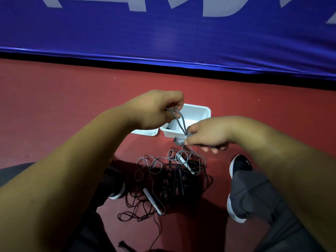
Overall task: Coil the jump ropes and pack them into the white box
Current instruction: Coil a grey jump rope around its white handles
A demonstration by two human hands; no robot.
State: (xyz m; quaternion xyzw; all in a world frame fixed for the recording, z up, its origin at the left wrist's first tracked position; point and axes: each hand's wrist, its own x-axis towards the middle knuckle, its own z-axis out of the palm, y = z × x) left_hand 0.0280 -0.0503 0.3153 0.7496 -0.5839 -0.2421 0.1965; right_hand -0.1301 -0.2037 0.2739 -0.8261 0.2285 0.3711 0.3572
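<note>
A grey jump rope [181, 122] stretches in loops between my two hands, above the white box [198, 111]. My left hand [156, 110] grips the upper end of the loops with curled fingers. My right hand [207, 134] pinches the lower end, together with what looks like a grey-and-white handle. The rest of the grey rope hangs down into a tangled pile of grey and black ropes [172, 179] on the red floor between my feet. Two white handles [151, 200] lie in the pile. The box stands open on the floor behind my hands.
The box's white lid [145, 132] lies flat to the left of it. My right shoe [238, 166] and left shoe [116, 190] flank the pile. A blue banner wall [163, 37] closes off the red floor [63, 99] behind the box.
</note>
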